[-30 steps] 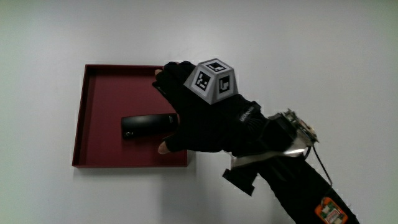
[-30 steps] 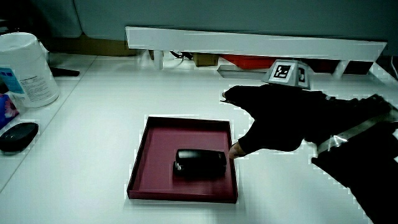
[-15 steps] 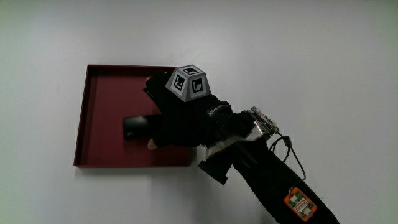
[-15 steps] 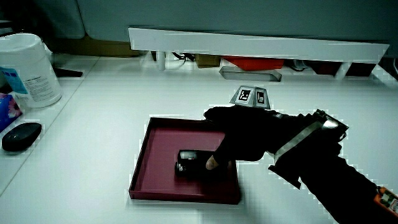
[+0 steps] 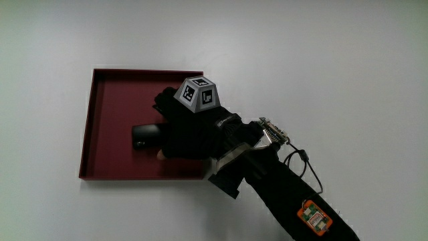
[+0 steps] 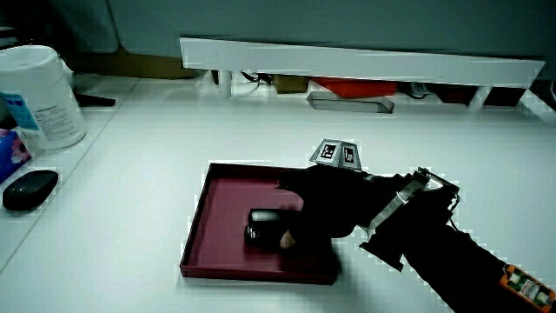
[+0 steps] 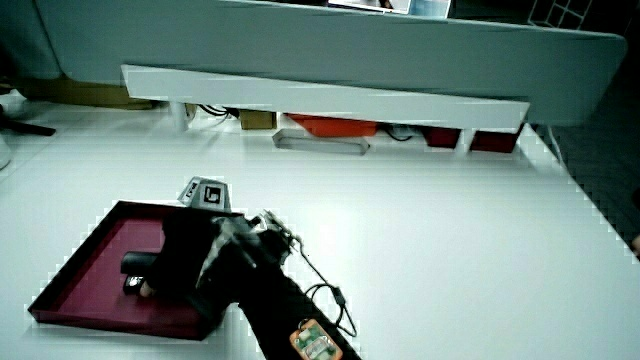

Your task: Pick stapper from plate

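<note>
Main view: hand (image 5: 190, 127) down over stapler (image 5: 146, 136), lying flat in red tray (image 5: 107, 84) on desk (image 5: 334, 67). Grip curled round one end of stapler, contact mostly hidden. Risk: off-centre hold, free end tipping or slipping on lift.

gloved hand (image 5: 190, 130) palm down, fingers curled, thumb tip bare, forearm (image 5: 281, 194) angled toward the person

Overhead plus side views (shared tray (image 5: 93, 120))

Blk glove hand (image 5: 194, 130), patterned cube (image 5: 198, 94), cable (image 5: 304, 164).
</note>
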{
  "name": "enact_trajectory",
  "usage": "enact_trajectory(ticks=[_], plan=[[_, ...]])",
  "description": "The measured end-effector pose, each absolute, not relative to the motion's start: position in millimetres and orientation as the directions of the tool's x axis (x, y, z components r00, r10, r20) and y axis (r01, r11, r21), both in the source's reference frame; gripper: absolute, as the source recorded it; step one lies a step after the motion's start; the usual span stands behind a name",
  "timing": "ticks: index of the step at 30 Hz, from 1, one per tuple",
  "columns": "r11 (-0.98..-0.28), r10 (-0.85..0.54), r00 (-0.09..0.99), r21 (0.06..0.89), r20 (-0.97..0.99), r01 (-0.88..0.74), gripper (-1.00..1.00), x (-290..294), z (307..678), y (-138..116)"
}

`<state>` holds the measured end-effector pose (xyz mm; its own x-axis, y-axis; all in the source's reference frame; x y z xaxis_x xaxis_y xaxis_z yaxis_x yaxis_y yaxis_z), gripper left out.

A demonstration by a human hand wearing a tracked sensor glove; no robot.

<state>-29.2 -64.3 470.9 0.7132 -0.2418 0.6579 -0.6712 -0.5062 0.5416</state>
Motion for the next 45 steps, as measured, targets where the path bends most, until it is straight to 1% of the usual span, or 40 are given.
enact_trajectory(ticks=[2, 3, 5, 6, 7, 8, 9, 11, 14, 16, 17, 21, 23, 25, 29, 30, 32, 34, 38, 39, 40, 41, 43, 45], plan=[[-0.508, -0.240, 0.709, 0.537, 0.663, -0.674, 0.38, -29.5, 475.6, -64.4], [-0.520, -0.233, 0.722, 0.544, 0.651, -0.659, 0.42, -29.2, 479.6, -64.6], [-0.541, -0.238, 0.716, 0.522, 0.657, -0.659, 0.50, -28.6, 480.0, -65.2], [-0.539, -0.242, 0.698, 0.504, 0.674, -0.674, 0.54, -28.3, 475.6, -65.2], [-0.551, -0.238, 0.704, 0.504, 0.669, -0.665, 0.58, -27.9, 478.8, -65.4], [-0.564, -0.252, 0.683, 0.470, 0.685, -0.679, 0.62, -27.3, 474.9, -64.8], [-0.573, -0.251, 0.680, 0.461, 0.689, -0.678, 0.67, -27.3, 473.6, -64.8], [-0.568, -0.261, 0.674, 0.454, 0.691, -0.686, 0.75, -28.6, 475.9, -63.5], [-0.582, -0.256, 0.671, 0.443, 0.696, -0.682, 0.88, -29.0, 474.8, -62.6], [-0.574, -0.266, 0.678, 0.453, 0.685, -0.683, 0.96, -29.7, 479.7, -62.8], [-0.576, -0.247, 0.674, 0.453, 0.696, -0.680, 1.00, -29.1, 478.9, -62.7], [-0.577, -0.257, 0.653, 0.429, 0.712, -0.695, 1.00, -28.4, 477.8, -62.6], [-0.575, -0.245, 0.653, 0.436, 0.716, -0.693, 1.00, -27.2, 478.8, -63.7], [-0.580, -0.263, 0.644, 0.416, 0.718, -0.701, 1.00, -24.6, 474.5, -64.7], [-0.610, -0.272, 0.634, 0.380, 0.724, -0.695, 1.00, -16.4, 457.7, -69.8], [-0.611, -0.269, 0.617, 0.365, 0.739, -0.702, 1.00, -13.1, 448.1, -70.7], [-0.633, -0.279, 0.625, 0.350, 0.729, -0.691, 1.00, -6.4, 438.2, -72.8], [-0.637, -0.287, 0.611, 0.329, 0.738, -0.697, 1.00, -0.9, 429.3, -75.4], [-0.655, -0.282, 0.616, 0.322, 0.735, -0.683, 1.00, 13.8, 426.0, -81.7], [-0.632, -0.298, 0.558, 0.277, 0.775, -0.723, 1.00, 16.9, 435.4, -85.8], [-0.635, -0.330, 0.541, 0.242, 0.774, -0.734, 1.00, 21.4, 437.2, -88.0], [-0.637, -0.291, 0.523, 0.246, 0.801, -0.731, 1.00, 27.3, 437.9, -88.4], [-0.644, -0.269, 0.517, 0.247, 0.813, -0.724, 1.00, 39.4, 431.7, -89.2], [-0.660, -0.235, 0.541, 0.276, 0.808, -0.699, 1.00, 50.6, 424.0, -87.7]])
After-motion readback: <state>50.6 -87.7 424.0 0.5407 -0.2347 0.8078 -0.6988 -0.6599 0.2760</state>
